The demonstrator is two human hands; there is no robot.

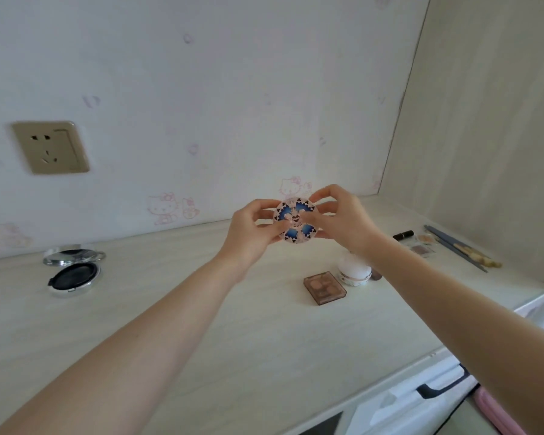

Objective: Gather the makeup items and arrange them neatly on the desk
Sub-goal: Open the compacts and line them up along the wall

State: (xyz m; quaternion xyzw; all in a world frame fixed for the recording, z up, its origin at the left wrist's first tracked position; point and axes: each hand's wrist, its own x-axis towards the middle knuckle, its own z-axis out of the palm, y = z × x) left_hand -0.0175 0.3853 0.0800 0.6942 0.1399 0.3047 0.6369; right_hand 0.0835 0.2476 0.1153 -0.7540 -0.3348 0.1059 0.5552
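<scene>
I've got the round compact point(296, 221) w/ blue pattern pinched btwn both hands, held up above the tabletop point(201, 309): left hand point(252, 229) grips its left edge, right hand point(339, 218) its right. Open black compact point(73, 271) sits far left; brown palette point(325, 287) below my hands.

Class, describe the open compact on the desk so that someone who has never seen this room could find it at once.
Start at the wall socket on the left and drop straight down to the desk. There lies the open compact, alone, far left of the other makeup. It is round and silver, with its mirror lid tipped back and a black disc inside.
</scene>
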